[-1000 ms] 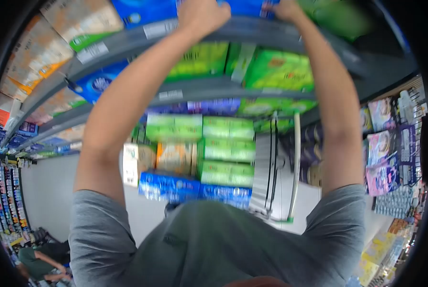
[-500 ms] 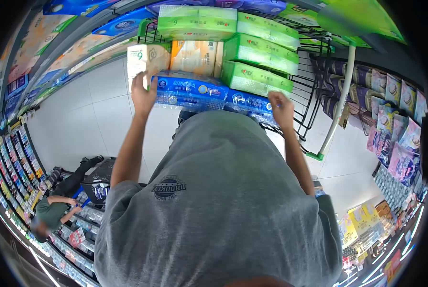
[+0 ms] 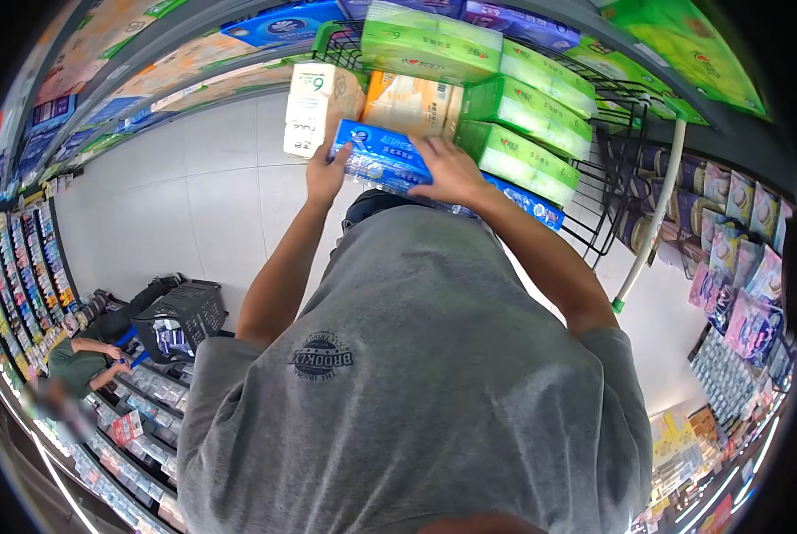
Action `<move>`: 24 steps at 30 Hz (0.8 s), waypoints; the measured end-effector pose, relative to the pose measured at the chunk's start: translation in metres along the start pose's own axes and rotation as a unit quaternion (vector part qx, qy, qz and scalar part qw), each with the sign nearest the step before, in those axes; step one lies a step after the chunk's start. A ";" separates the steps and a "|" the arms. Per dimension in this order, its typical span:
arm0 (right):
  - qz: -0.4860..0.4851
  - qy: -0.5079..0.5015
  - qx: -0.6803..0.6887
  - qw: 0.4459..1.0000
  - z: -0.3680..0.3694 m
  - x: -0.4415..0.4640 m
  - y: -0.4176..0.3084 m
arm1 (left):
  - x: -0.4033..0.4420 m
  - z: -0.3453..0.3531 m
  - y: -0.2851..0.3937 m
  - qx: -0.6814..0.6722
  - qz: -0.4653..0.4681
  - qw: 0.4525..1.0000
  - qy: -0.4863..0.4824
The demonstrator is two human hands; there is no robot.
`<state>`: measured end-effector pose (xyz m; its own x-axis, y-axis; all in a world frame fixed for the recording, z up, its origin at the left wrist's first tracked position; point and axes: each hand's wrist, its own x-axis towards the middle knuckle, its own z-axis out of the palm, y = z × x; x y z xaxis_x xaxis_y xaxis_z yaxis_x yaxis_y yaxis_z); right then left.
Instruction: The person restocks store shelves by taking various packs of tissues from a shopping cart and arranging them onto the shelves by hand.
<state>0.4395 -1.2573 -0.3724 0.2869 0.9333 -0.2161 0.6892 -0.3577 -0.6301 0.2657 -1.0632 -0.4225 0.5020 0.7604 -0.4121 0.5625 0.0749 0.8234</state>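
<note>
A blue tissue pack (image 3: 382,153) lies at the near side of a loaded black wire cart (image 3: 612,133). Both my hands are on it: my left hand (image 3: 327,173) grips its left end, and my right hand (image 3: 452,171) lies over its right end with the fingers spread. Another blue pack (image 3: 528,203) sits to the right, partly under my right forearm. Behind are an orange pack (image 3: 407,102), a white and beige pack (image 3: 314,107) and several green packs (image 3: 528,116).
Shelves of tissue packs (image 3: 283,28) run along the top and left. Bagged goods (image 3: 755,311) hang at the right, past the cart's pale handle (image 3: 657,214). At lower left, a person (image 3: 82,365) is beside a black crate (image 3: 180,316).
From the upper shelf, both hands came down to the packs in the cart. My left hand has since taken the left blue pack's end, and my right hand moved left onto it.
</note>
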 end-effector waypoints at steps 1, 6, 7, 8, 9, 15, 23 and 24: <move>0.003 -0.016 -0.043 0.999 0.012 0.011 -0.009 | 0.005 0.001 -0.005 0.027 -0.017 0.999 0.001; 0.071 -0.019 -0.110 0.991 0.028 0.035 -0.017 | 0.015 0.007 0.017 -0.021 -0.042 0.999 0.005; 0.071 -0.020 -0.114 0.991 0.031 0.038 -0.016 | 0.017 0.006 0.019 -0.004 -0.044 0.999 -0.008; 0.091 -0.019 -0.128 0.987 0.031 0.039 -0.019 | 0.018 0.003 0.025 0.014 -0.045 0.999 -0.022; 0.112 -0.017 -0.143 0.983 0.030 0.042 -0.020 | 0.018 0.000 0.031 0.010 -0.043 0.999 -0.023; 0.115 -0.029 -0.080 0.990 0.003 0.049 -0.017 | 0.019 -0.025 0.028 -0.241 -0.159 0.954 -0.079; 0.058 0.117 -0.010 0.991 -0.102 0.040 -0.081 | 0.026 -0.050 0.047 -0.291 -0.136 0.944 -0.079; -0.005 0.169 -0.020 0.985 -0.114 0.037 -0.082 | 0.027 -0.048 0.052 -0.305 -0.152 0.934 -0.108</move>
<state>0.4694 -1.1965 -0.2432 0.4801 0.8755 0.0557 0.7170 -0.3550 -0.5999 0.2767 -1.0078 -0.3719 0.5381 0.5012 -0.6776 0.2546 0.6698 0.6976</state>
